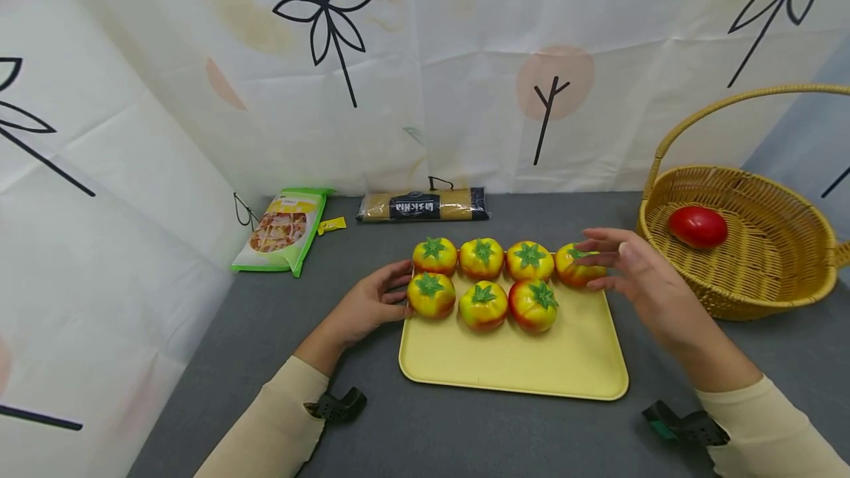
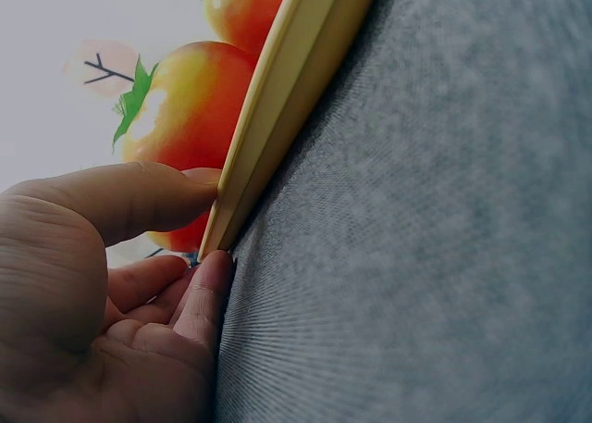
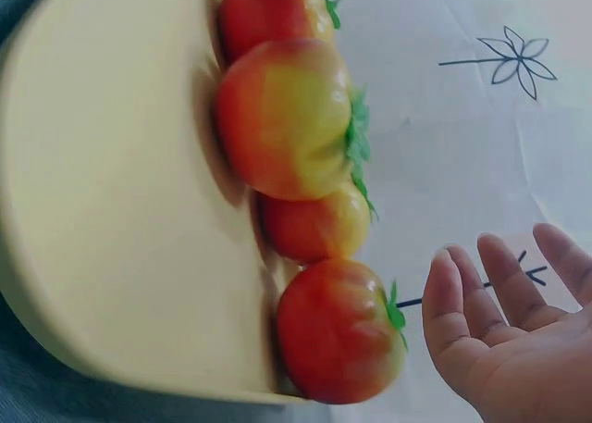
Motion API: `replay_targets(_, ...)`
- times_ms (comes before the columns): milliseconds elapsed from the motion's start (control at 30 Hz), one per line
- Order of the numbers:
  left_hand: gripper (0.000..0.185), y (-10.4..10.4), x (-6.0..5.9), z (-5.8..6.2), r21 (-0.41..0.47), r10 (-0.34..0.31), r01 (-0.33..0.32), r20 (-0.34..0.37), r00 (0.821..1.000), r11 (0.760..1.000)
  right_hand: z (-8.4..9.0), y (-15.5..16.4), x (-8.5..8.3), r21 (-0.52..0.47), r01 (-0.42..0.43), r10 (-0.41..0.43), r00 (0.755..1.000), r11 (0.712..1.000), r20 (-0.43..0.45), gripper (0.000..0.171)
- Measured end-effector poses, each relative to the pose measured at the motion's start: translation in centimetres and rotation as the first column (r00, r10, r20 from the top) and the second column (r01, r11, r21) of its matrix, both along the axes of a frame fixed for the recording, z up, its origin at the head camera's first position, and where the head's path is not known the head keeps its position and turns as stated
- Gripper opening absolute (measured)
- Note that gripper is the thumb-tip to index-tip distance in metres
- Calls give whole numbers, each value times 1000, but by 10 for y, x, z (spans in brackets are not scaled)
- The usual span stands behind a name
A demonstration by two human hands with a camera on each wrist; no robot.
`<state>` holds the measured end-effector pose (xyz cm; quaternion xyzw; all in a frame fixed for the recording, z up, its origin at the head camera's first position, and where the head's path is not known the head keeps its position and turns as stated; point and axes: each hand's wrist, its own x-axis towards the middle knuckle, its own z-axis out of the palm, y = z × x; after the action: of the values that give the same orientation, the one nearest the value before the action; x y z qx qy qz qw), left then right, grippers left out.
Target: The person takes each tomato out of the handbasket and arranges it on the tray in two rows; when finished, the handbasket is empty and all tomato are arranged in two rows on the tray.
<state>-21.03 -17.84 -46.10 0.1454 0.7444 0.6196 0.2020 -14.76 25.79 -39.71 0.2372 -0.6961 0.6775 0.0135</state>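
Note:
Several red-and-yellow tomatoes with green leafy tops, such as the front-right tomato [image 1: 533, 306], sit in two rows on a yellow tray [image 1: 514, 367]. My left hand [image 1: 370, 302] is at the tray's back-left edge, beside the tomatoes. In the left wrist view, its thumb [image 2: 176, 199] lies against the rim and its fingertips are low by the edge, holding it. Above the back-right tomato [image 1: 574, 265], my right hand [image 1: 647, 282] hovers with spread, loosely bent fingers. The right wrist view shows that palm holding nothing, apart from the nearest tomato [image 3: 338, 330].
A wicker basket [image 1: 737, 301] with a tall handle stands at the right, a red oval item [image 1: 697, 227] inside. Along the back lie a green-and-white food bag [image 1: 282, 231], a small yellow packet [image 1: 332, 225] and a pasta pack [image 1: 423, 206]. Printed cloth hangs behind.

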Motion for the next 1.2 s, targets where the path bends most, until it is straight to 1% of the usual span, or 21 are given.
replay_targets(167,90,1,1,1,2,1,-1,6,1000,1000,2,7,-1,-112,51,-49,999,992,21,46)
replay_targets(267,90,0,1,1,10,-2,2,2,1000,1000,3,13,-2,-161,77,-76,997,984,13,46)
replay_targets(300,89,0,1,1,11,-2,2,1,1000,1000,4,15,-3,-176,74,-74,997,982,5,47)
replay_targets(433,90,1,1,1,2,4,-4,-1,1000,1000,10,26,-5,-209,106,-108,994,972,5,51)
replay_targets(467,90,1,1,1,-1,6,-6,0,1000,1000,10,29,-6,-224,105,-108,994,969,-2,51)
replay_targets(533,90,2,1,1,-7,8,-8,-2,1000,1000,10,38,-10,-263,67,-77,997,963,-30,52)
replay_targets(667,91,2,0,1,-8,10,-10,-3,1000,1000,12,51,-15,-306,85,-104,993,948,-49,48)
replay_targets(700,91,2,1,1,-9,9,-9,-5,1000,1000,14,54,-15,-308,107,-126,991,946,-42,47)
replay_targets(767,91,2,1,1,-9,12,-12,-4,1000,1000,17,58,-15,-297,193,-206,979,935,-13,46)
replay_targets(867,91,1,1,1,-7,10,-10,-6,1000,1000,17,71,-22,-308,250,-264,965,918,-4,45)
replay_targets(967,90,1,1,1,-1,4,-4,-12,1000,1000,17,84,-28,-291,318,-326,945,902,22,44)
replay_targets(1100,90,1,1,1,-3,3,-3,-17,1000,1000,16,97,-34,-235,386,-391,920,892,30,43)
replay_targets(1200,91,1,1,1,-6,7,-7,-17,1000,1000,17,104,-36,-168,445,-445,895,880,40,42)
